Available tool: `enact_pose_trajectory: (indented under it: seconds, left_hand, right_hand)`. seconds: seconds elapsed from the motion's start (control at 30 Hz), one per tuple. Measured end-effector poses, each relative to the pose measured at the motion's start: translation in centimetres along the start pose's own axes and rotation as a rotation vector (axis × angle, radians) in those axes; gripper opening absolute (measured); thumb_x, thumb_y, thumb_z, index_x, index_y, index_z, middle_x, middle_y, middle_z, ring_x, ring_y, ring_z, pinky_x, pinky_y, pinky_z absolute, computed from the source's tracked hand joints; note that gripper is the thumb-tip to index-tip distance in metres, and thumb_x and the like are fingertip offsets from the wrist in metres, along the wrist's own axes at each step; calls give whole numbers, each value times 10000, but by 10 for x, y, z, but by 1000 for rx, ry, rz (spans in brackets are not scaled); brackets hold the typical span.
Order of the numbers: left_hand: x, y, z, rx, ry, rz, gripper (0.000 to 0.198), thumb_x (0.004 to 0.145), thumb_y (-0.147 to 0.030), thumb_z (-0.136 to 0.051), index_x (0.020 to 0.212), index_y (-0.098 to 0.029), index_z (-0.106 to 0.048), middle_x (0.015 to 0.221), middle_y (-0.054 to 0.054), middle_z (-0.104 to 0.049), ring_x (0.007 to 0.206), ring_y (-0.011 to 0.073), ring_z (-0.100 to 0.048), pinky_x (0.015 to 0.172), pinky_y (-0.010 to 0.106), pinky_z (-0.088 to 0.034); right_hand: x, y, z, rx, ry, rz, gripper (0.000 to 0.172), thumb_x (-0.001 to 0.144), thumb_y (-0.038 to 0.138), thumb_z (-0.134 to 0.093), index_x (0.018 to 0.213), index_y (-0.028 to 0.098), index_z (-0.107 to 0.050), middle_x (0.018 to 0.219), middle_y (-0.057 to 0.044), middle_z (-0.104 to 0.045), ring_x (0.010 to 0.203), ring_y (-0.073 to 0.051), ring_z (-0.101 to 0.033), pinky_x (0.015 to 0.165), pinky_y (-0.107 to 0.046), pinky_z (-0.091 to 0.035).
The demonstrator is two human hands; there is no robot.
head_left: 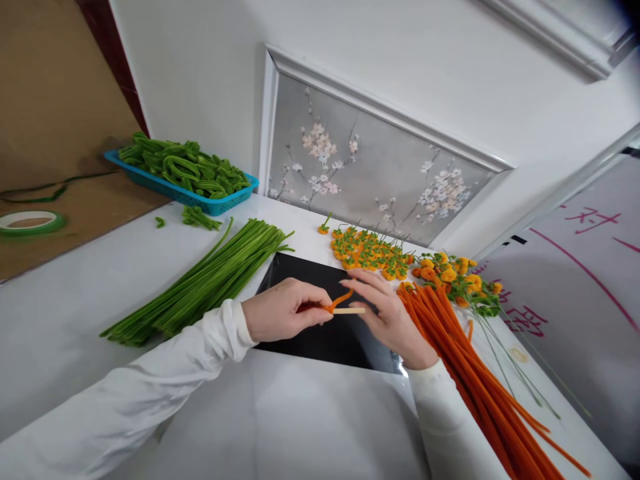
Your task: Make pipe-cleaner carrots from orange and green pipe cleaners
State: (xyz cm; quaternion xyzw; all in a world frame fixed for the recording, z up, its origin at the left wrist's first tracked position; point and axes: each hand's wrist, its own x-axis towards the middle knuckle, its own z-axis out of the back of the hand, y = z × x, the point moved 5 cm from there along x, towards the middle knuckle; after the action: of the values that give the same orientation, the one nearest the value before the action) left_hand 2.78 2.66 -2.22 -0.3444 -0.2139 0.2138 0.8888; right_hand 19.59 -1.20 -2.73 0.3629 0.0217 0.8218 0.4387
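My left hand (290, 310) pinches a short pale wooden stick (350, 311) together with an orange pipe cleaner (343, 299), which bends up and away from the stick. Opposite it, my right hand (383, 310) has its thumb and fingers apart around the stick's free end, with fingertips at the loose end of the pipe cleaner. Both hands are above a black board (310, 343) on the white table (215, 407). Orange pipe cleaners (465, 373) lie in a long bundle beside and beyond my right forearm.
Green pipe cleaners (200, 287) lie left of the board. Behind them, a blue basket (200, 200) holds bent green pieces. Small orange and yellow flower-like pieces (367, 250) and stemmed ones (450, 273) are at the back right. Green tape (33, 222) rests on brown cardboard (90, 217).
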Motion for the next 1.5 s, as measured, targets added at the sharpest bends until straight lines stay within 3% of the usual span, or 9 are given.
enact_pose_trajectory:
  seconds: [0.1, 0.2, 0.33, 0.57, 0.83, 1.0, 1.13, 1.3, 1.5]
  left_hand:
    - [0, -1, -3, -148, 43, 38, 169, 852, -253, -522, 821, -142, -645, 690, 1, -623, 591, 89, -501, 556, 186, -384]
    - [0, -2, -4, -273, 5, 66, 130, 835, -236, -542, 922, -154, -594, 703, -10, -623, 573, 85, -514, 563, 192, -422]
    - [0, -3, -2, -391, -89, 78, 245, 809, -197, -577, 1036, -184, -485, 685, -38, -631, 561, 86, -529, 563, 199, -447]
    - [0, -1, 5, -204, -232, 43, 211, 829, -205, -556, 1015, -164, -646, 796, 13, -699, 714, 123, -622, 684, 230, -481]
    - [-4, -1, 17, 105, -449, 27, 200, 848, -226, -536, 953, -167, -696, 790, 10, -715, 676, 132, -619, 621, 215, -455]
    - [-4, 0, 14, 239, -421, 23, 187, 864, -182, -523, 930, -179, -697, 748, -4, -708, 602, 109, -594, 596, 210, -417]
    - [-3, 2, 7, 315, -334, -14, 181, 875, -180, -518, 930, -179, -691, 831, 27, -721, 739, 154, -648, 675, 232, -442]
    - [-3, 3, -3, 327, -225, -68, 184, 887, -185, -514, 990, -175, -666, 945, 47, -720, 845, 178, -664, 754, 248, -457]
    - [-3, -1, -6, 350, -184, -93, 104, 873, -181, -537, 886, -185, -640, 811, 13, -699, 727, 158, -652, 651, 228, -421]
  right_hand:
    - [1, 1, -12, -69, 68, 39, 220, 929, 232, -476, 1078, 253, -636, 1102, -56, -651, 1143, -231, -523, 990, -440, -375]
    - [2, 8, -17, -156, 89, 12, 242, 948, 177, -406, 1025, 204, -634, 847, -50, -656, 823, -185, -608, 806, -351, -455]
    - [1, 16, -18, -269, 142, -29, 252, 956, 178, -398, 1105, 176, -600, 818, -58, -634, 710, -163, -600, 616, -254, -444]
    - [-3, 20, -16, -365, 157, -17, 229, 973, 242, -403, 1081, 191, -598, 832, -50, -660, 685, -145, -623, 572, -232, -413]
    - [-3, 38, -16, -537, 138, 45, 209, 982, 230, -382, 1070, 169, -562, 727, -21, -594, 594, -138, -558, 503, -267, -307]
    - [1, 51, -12, -606, 109, 108, 180, 963, 150, -411, 1016, 194, -578, 724, -11, -585, 632, -140, -549, 538, -274, -322]
    - [5, 55, -6, -556, 39, 117, 186, 953, 161, -441, 1024, 218, -604, 872, -34, -634, 722, -141, -578, 623, -263, -400]
    - [8, 46, 0, -361, -33, 56, 190, 943, 183, -473, 982, 242, -649, 919, -32, -629, 788, -124, -606, 683, -224, -456]
    - [9, 31, 2, -236, -77, -44, 209, 936, 325, -495, 959, 235, -682, 883, -44, -639, 743, -135, -623, 689, -232, -492]
